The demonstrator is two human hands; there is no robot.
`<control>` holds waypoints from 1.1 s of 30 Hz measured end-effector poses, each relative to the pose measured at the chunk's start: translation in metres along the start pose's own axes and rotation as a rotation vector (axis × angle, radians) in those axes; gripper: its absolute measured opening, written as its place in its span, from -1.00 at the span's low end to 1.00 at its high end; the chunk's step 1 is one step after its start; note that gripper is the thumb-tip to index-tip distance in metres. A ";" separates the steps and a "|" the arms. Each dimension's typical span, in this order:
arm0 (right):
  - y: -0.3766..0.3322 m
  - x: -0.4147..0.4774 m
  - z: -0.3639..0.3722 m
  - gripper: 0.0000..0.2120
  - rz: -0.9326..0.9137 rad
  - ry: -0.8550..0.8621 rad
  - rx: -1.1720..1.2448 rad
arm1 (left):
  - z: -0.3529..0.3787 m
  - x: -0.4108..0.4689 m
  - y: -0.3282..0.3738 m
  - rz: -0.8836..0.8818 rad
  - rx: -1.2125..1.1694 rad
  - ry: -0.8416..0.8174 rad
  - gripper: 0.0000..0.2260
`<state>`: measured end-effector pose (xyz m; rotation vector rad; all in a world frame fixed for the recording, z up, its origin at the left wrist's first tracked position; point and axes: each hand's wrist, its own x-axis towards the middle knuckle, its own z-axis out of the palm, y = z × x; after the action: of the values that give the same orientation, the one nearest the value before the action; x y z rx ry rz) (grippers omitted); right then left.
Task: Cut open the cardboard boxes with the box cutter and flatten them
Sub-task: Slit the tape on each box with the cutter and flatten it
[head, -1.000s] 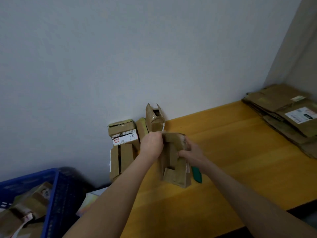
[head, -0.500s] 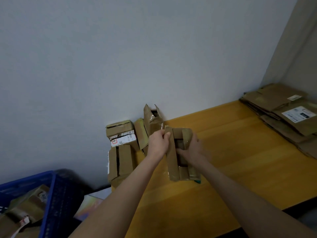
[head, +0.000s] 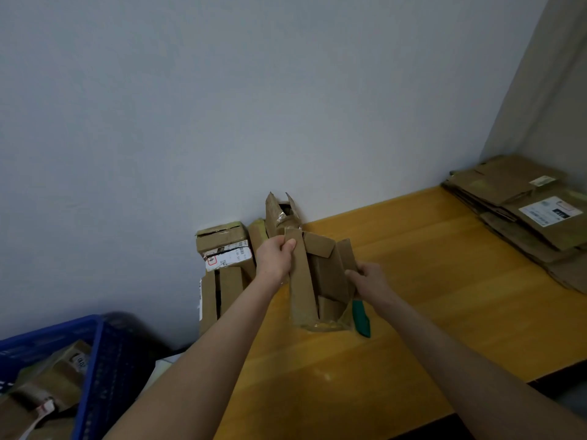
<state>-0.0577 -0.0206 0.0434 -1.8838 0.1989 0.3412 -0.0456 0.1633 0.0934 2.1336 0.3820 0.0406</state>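
A small opened cardboard box [head: 320,281] stands on the yellow wooden table [head: 444,281], its flaps spread. My left hand [head: 274,258] grips its long left flap near the top. My right hand [head: 368,279] holds the box's right wall. The green box cutter [head: 361,317] lies on the table just right of the box's base, below my right hand, with neither hand on it.
Several unopened and half-opened boxes [head: 227,249] lean against the wall at the table's left end. A stack of flattened cardboard [head: 533,211] lies at the back right. A blue crate [head: 92,369] holding cardboard sits low on the left.
My hands have drawn apart, pulling the box's sides and flaps open. The box cutter, mostly hidden behind the box half a second ago, shows again.
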 end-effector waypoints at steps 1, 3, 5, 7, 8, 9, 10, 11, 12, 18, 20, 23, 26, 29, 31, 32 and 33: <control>-0.002 -0.001 0.002 -0.85 -0.013 0.018 -0.023 | 0.000 0.000 -0.001 -0.013 -0.021 0.003 -0.78; -0.007 -0.001 0.005 -0.75 -0.070 0.100 -0.187 | 0.001 -0.004 0.000 -0.013 -0.015 -0.013 -0.82; -0.011 0.002 0.009 -0.72 -0.088 0.197 -0.333 | 0.005 -0.017 0.006 -0.038 -0.071 -0.159 -0.75; -0.017 0.003 0.010 -0.76 -0.073 0.254 -0.376 | 0.009 -0.036 0.013 -0.151 -0.223 -0.375 -0.50; -0.018 0.005 0.009 -0.78 -0.070 0.266 -0.378 | 0.011 -0.043 0.013 -0.212 -0.275 -0.442 -0.43; -0.019 0.005 0.008 -0.78 -0.069 0.264 -0.379 | 0.014 -0.045 0.008 -0.262 -0.302 -0.480 -0.40; -0.021 0.005 0.006 -0.79 -0.079 0.257 -0.379 | 0.016 -0.045 0.002 -0.299 -0.301 -0.497 -0.38; -0.022 0.004 0.004 -0.80 -0.090 0.248 -0.369 | 0.018 -0.043 -0.004 -0.314 -0.289 -0.495 -0.41; -0.023 0.003 0.003 -0.82 -0.105 0.238 -0.336 | 0.019 -0.041 -0.007 -0.309 -0.270 -0.470 -0.50; -0.017 -0.006 0.015 -0.78 0.009 0.018 -0.573 | 0.029 -0.030 -0.005 -0.180 -0.110 -0.113 -0.88; -0.017 -0.007 0.013 -0.74 0.111 -0.023 -0.615 | 0.031 -0.030 -0.004 -0.166 -0.080 -0.077 -0.85; -0.020 -0.007 0.011 -0.86 0.159 -0.072 -0.445 | 0.033 -0.033 -0.001 -0.129 -0.061 -0.056 -0.81; -0.017 -0.005 0.012 -0.93 0.139 -0.043 -0.363 | 0.034 -0.031 -0.003 -0.112 -0.030 -0.090 -0.69; -0.013 -0.004 0.014 -0.84 0.150 -0.072 -0.334 | 0.031 -0.030 -0.005 -0.115 -0.009 -0.049 -0.93; -0.013 -0.006 0.013 -0.79 0.149 -0.117 -0.292 | 0.027 -0.025 -0.010 -0.107 -0.028 -0.003 -0.83; -0.013 -0.007 0.011 -0.78 0.153 -0.139 -0.270 | 0.025 -0.024 -0.012 -0.111 -0.049 0.011 -0.79; -0.012 -0.007 0.009 -0.77 0.153 -0.158 -0.252 | 0.024 -0.022 -0.013 -0.109 -0.063 0.023 -0.77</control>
<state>-0.0622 -0.0079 0.0537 -2.0835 0.2009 0.6418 -0.0660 0.1446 0.0721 2.0489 0.5043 0.0143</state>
